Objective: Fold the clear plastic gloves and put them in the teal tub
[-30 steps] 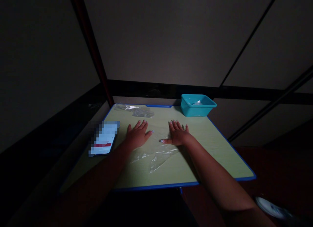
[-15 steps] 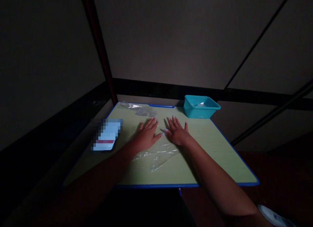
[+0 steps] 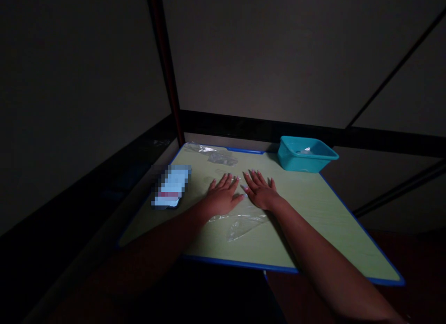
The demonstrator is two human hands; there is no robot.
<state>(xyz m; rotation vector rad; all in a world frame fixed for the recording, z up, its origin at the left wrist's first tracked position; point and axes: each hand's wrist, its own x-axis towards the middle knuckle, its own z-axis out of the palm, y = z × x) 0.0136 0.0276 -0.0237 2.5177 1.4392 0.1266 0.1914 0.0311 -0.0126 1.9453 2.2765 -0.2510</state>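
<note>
A clear plastic bag (image 3: 244, 225) lies spread on the pale green tabletop (image 3: 313, 221), its near corner pointing toward me. My left hand (image 3: 223, 196) rests palm down on it, fingers stretched and slightly apart. Just to the right, my right hand (image 3: 261, 192) also lies flat, with its fingers spread. The two thumbs come close to each other over the plastic. Neither hand grasps anything. Part of the bag is hidden beneath the hands.
Crumpled clear plastic (image 3: 223, 158) lies along the far left of the table. A phone with a lit, pixelated screen (image 3: 174, 184) sits at the left edge. A turquoise basket (image 3: 303, 163) stands at the far right, holding something pale. Walls rise behind and to the left.
The whole view has shifted, so the table and basket appear farther right. Both hands stay flat on the plastic, the left one now slightly nearer the right.
</note>
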